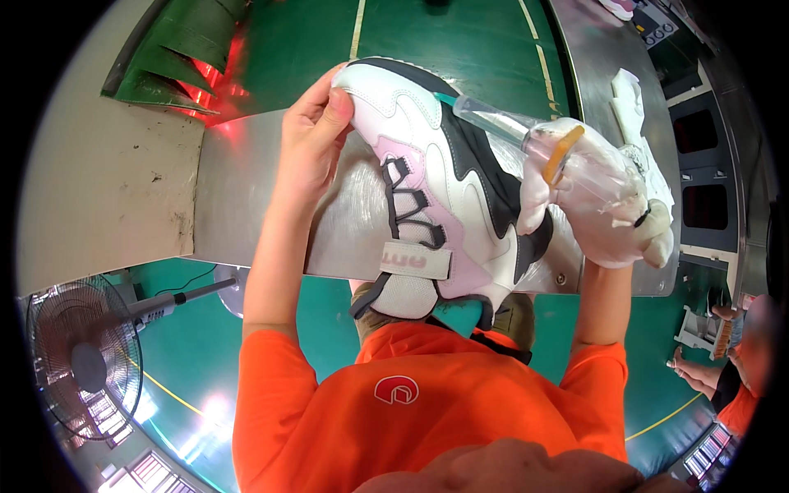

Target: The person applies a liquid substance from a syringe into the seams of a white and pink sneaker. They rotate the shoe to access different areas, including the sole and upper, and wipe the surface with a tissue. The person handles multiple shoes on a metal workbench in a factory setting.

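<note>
Head view.

Item: one shoe, white and pink with dark side panels, dark laces and a pale strap. Location: in front of the person's body, over the near part of the metal bench, toe pointing away, tongue toward the person. Whether it touches the bench cannot be told.

Left hand: bare; grasping the shoe at the toe, thumb along the near edge, the other fingers partly hidden behind.

Right hand: in a whitish glove; fingers curled round a syringe, a clear tube with a teal tip and an amber strip across its rear. The tip is at the dark panel near the toe; contact or a slight gap cannot be told.

Handling, as judged: shoe fairly light but bulky; sole likely firm, upper softer and apt to dent, smooth panels perhaps a little slippery. Best holds: toe or heel, with support under the sole; laces and strap look too loose to lift by. Syringe likely light and smooth; best held round the barrel, its narrow tip the delicate end.

Surroundings: green belt beyond the bench; green flaps with red glow, upper left; black fan, lower left; crumpled white cloth or paper, right; another person at the right rim, blurred.
</note>
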### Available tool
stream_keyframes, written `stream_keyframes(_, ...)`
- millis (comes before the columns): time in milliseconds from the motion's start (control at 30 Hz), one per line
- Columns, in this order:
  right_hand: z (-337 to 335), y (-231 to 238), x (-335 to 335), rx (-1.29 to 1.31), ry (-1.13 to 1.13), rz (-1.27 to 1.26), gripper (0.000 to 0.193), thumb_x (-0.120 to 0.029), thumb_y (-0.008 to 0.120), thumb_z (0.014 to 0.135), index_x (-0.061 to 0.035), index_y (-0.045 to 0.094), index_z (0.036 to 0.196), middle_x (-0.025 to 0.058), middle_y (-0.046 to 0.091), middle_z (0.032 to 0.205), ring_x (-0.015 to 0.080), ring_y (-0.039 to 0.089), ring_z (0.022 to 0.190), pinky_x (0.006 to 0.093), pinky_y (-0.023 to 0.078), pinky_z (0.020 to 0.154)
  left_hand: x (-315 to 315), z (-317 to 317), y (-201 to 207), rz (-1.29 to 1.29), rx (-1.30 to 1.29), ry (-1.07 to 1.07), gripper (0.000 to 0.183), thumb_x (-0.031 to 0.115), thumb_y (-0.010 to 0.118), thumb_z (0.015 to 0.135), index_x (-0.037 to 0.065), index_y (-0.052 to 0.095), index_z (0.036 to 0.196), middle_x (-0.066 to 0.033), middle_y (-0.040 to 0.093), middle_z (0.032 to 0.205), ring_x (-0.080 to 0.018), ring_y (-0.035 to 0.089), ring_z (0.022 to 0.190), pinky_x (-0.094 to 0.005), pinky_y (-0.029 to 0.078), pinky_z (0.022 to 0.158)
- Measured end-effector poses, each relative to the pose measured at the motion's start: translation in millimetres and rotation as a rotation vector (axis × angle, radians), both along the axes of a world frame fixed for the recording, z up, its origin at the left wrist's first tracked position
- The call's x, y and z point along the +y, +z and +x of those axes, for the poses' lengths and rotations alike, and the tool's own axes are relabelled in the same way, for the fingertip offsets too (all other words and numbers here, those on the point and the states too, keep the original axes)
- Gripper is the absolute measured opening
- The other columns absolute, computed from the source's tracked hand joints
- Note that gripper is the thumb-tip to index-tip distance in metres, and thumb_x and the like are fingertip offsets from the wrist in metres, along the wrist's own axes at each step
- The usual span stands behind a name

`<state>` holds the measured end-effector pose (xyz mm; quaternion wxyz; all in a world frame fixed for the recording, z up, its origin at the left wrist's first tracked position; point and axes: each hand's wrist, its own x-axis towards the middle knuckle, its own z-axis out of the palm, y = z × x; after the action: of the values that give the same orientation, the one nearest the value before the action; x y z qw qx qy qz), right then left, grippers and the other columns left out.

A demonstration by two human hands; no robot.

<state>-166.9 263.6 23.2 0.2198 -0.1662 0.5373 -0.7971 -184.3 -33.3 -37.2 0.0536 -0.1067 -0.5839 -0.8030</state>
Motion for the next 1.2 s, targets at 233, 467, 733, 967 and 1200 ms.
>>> stream_keyframes(233,-38.4,-4.6,29.4,0.028,0.347,-0.38,0.095,-0.047,0.074,0.065,-0.0002,0.036,0.139,0.0161,0.053,0.121,0.0295,0.058,0.108,0.0432,0.046,0.093,-1.9,31.6,-9.8,-0.019,-0.214,0.218,0.044,0.029,0.059,0.099,-0.004,0.055,0.128,-0.007,0.064,0.111,-0.0122,0.06,0.099,-0.0279,0.048,0.085)
stream_keyframes(467,33.6,-8.0,82.1,0.346,-0.302,-0.222,0.096,-0.023,0.077,0.061,-0.0005,0.034,0.144,0.0135,0.052,0.12,0.0287,0.06,0.107,0.0424,0.05,0.092,-7.0,141.2,59.4,-1.259,-0.661,0.07,0.04,0.035,0.068,0.091,-0.004,0.063,0.101,-0.0113,0.067,0.078,-0.0175,0.064,0.066,-0.0328,0.048,0.058)
stream_keyframes(733,115.1,-49.0,28.1,0.409,-0.536,0.247,0.102,0.01,0.066,0.058,-0.0024,0.025,0.151,0.012,0.046,0.13,0.026,0.056,0.116,0.0424,0.051,0.096,70.4,76.5,54.1,-1.092,-0.002,0.22,0.072,0.035,0.083,0.075,0.0,0.05,0.128,-0.0184,0.065,0.114,-0.0269,0.065,0.104,-0.0364,0.05,0.089)
stream_keyframes(967,108.3,-77.6,12.9,0.441,-0.516,0.459,0.077,-0.006,0.077,0.065,-0.0132,0.05,0.137,0.0121,0.055,0.114,0.0234,0.06,0.096,0.0338,0.05,0.087,45.2,32.0,44.8,-0.828,-0.084,0.302,0.053,0.031,0.077,0.081,-0.007,0.059,0.114,-0.0115,0.068,0.101,-0.015,0.064,0.089,-0.0297,0.051,0.083)
stream_keyframes(1200,84.5,-79.9,-21.2,0.398,-0.562,0.471,0.068,-0.012,0.075,0.067,-0.0184,0.056,0.132,0.0137,0.051,0.114,0.023,0.062,0.089,0.033,0.053,0.082,37.4,27.6,40.6,-0.759,-0.105,0.299,0.054,0.035,0.074,0.083,-0.006,0.06,0.114,-0.0102,0.068,0.1,-0.0141,0.063,0.089,-0.028,0.05,0.083)
